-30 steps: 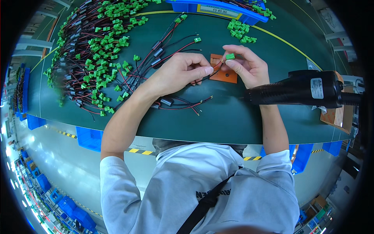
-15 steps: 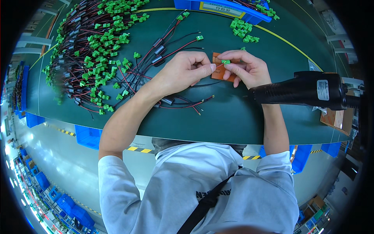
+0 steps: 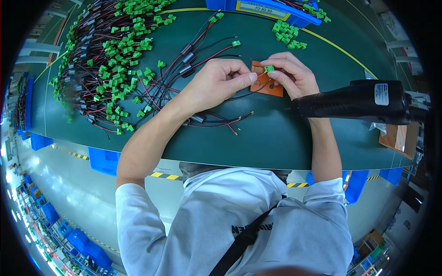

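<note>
Thumb and fingers of my left hand (image 3: 223,79) pinch a thin red wire that runs to a green terminal block (image 3: 269,68). My right hand (image 3: 294,76) grips that block between thumb and forefinger. Beneath both hands lies an orange-brown fixture plate (image 3: 275,90) with recesses and a dark hole; a black wire crosses it. A black electric screwdriver (image 3: 347,102) covers part of my right wrist, its tip pointing left; whether it touches the wrist, I cannot tell.
A large heap of wired green connectors (image 3: 108,60) fills the left side. Several loose cables with dark cylinders (image 3: 188,58) lie by my left hand. Loose green terminal blocks (image 3: 285,33) sit below a blue bin (image 3: 299,19). A cardboard box (image 3: 399,140) stands right, on the green table (image 3: 239,149).
The green terminal block has risen slightly and turned in my right fingers. More of the fixture plate shows. The screwdriver has shifted slightly upward.
</note>
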{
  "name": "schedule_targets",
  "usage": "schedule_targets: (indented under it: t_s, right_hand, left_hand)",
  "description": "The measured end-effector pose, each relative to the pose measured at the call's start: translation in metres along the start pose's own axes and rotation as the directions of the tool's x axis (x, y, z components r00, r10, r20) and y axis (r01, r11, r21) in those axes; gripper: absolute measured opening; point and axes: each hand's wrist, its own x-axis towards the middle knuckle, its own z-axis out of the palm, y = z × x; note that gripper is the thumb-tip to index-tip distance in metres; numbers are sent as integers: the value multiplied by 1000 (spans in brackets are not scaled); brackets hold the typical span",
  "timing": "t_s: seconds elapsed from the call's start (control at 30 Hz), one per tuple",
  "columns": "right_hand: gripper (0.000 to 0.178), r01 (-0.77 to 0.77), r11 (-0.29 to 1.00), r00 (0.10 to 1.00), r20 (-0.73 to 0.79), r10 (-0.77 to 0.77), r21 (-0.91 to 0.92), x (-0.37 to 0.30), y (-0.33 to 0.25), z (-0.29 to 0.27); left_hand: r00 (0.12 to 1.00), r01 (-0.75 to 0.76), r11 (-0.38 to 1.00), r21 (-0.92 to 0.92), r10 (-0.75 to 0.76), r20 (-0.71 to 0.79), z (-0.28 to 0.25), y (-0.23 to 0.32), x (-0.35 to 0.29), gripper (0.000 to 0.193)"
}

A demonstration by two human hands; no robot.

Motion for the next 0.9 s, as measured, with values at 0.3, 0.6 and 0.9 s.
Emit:
schedule_targets:
  t_s: [0.3, 0.6, 0.9]
  right_hand:
    - [26, 123, 986, 992, -4, -125, -112, 0, -2, 2]
    - [27, 201, 963, 979, 16, -202, -180, 0, -2, 1]
    - [27, 200, 954, 980, 53, -193, -224, -1, -2, 1]
  left_hand:
    - [999, 34, 999, 3, -34, 1, 0, -2, 1, 26]
    - [1000, -13, 1000, -2, 13, -11, 0, -6, 3, 26]
    - [1000, -1, 999, -35, 1, -11, 0, -6, 2, 25]
